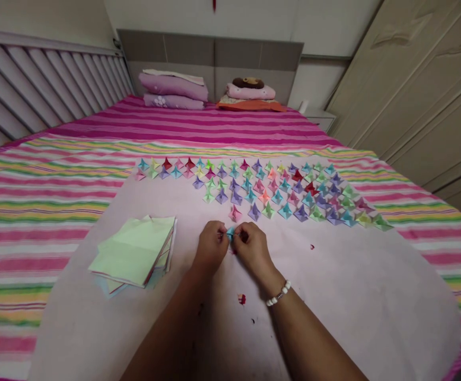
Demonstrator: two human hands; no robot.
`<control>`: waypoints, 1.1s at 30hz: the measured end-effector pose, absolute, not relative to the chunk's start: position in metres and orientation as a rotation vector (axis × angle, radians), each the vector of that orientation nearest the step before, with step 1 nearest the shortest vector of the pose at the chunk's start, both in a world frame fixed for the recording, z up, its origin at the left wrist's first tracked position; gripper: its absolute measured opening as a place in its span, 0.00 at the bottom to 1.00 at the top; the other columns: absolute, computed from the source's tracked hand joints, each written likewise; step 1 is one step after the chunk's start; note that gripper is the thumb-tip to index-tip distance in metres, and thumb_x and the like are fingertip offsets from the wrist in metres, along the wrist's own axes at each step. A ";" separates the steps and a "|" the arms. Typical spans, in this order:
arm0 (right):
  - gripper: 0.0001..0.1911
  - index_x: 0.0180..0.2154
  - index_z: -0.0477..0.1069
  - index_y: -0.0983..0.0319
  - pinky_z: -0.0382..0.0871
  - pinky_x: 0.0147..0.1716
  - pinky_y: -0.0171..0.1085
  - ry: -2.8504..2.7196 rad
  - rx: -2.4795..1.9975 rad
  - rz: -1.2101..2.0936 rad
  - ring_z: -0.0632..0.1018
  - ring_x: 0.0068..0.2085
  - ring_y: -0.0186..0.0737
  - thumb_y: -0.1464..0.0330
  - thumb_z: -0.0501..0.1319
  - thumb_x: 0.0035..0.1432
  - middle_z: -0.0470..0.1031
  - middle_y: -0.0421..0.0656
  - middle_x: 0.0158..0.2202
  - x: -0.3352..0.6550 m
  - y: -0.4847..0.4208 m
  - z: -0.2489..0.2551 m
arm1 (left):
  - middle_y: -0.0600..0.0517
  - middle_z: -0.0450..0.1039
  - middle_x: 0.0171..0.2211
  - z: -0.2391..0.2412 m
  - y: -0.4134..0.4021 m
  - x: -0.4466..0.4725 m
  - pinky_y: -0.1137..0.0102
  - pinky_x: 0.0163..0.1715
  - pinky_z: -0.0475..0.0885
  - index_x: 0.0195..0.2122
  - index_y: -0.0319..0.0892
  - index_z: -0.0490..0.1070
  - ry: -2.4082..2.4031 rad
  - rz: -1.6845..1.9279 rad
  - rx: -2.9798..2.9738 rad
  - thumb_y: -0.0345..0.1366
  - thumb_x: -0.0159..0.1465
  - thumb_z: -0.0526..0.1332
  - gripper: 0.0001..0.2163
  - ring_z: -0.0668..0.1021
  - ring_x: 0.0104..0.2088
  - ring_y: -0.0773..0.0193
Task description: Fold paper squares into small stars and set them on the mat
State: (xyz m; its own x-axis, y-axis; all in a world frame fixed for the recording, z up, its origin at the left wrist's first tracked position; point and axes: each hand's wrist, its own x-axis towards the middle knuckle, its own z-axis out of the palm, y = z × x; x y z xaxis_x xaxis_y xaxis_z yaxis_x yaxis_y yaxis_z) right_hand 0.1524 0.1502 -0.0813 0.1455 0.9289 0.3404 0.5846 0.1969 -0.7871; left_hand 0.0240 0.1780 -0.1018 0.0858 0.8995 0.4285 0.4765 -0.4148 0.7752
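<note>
Between my two hands, at the middle of the pale pink board (353, 296), is a small blue folded paper piece (230, 233). My left hand (211, 244) pinches its left side with thumb and finger. From the right, my right hand (251, 247) pinches the other side, a beaded bracelet (279, 294) on its wrist. Just beyond the fingers stands a pink folded paper piece (235, 213), nearest of several rows of similar small origami shapes in many colours. A purple one (254, 212) sits to its right. The fingers partly cover the blue piece.
A loose stack of square paper (135, 248), pale green on top, lies left of my hands. Small red and dark scraps, including one red scrap (242, 299), dot the board. The board rests on a striped bedspread (11, 227); folded bedding (174, 90) is at the headboard.
</note>
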 end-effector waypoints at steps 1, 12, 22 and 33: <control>0.06 0.25 0.67 0.61 0.61 0.26 0.33 -1.554 -1.497 0.457 0.69 0.27 0.35 0.76 0.57 0.47 0.66 0.39 0.26 0.152 0.150 -0.081 | 0.51 0.70 0.33 -0.101 0.178 0.024 0.68 0.33 0.76 0.29 0.42 0.65 1.357 1.287 1.920 0.23 0.51 0.56 0.08 0.76 0.35 0.63; 0.07 0.27 0.69 0.60 0.60 0.29 0.35 -1.675 -1.576 0.336 0.69 0.30 0.38 0.77 0.56 0.52 0.67 0.40 0.29 0.149 0.145 -0.075 | 0.49 0.71 0.32 -0.097 0.176 0.025 0.68 0.33 0.76 0.27 0.41 0.67 1.436 1.308 1.905 0.22 0.50 0.54 0.08 0.76 0.36 0.62; 0.07 0.27 0.70 0.60 0.59 0.28 0.34 -1.684 -1.593 0.337 0.69 0.29 0.37 0.75 0.57 0.53 0.67 0.40 0.29 0.148 0.144 -0.074 | 0.48 0.72 0.32 -0.095 0.174 0.024 0.65 0.36 0.73 0.29 0.41 0.73 1.500 1.199 2.047 0.25 0.54 0.57 0.07 0.75 0.35 0.60; 0.08 0.30 0.74 0.59 0.64 0.32 0.35 -1.671 -1.584 0.405 0.72 0.33 0.38 0.76 0.57 0.54 0.70 0.42 0.32 0.146 0.144 -0.073 | 0.50 0.75 0.35 -0.080 0.165 0.026 0.69 0.35 0.70 0.30 0.45 0.76 1.703 0.961 2.000 0.29 0.57 0.60 0.06 0.77 0.36 0.60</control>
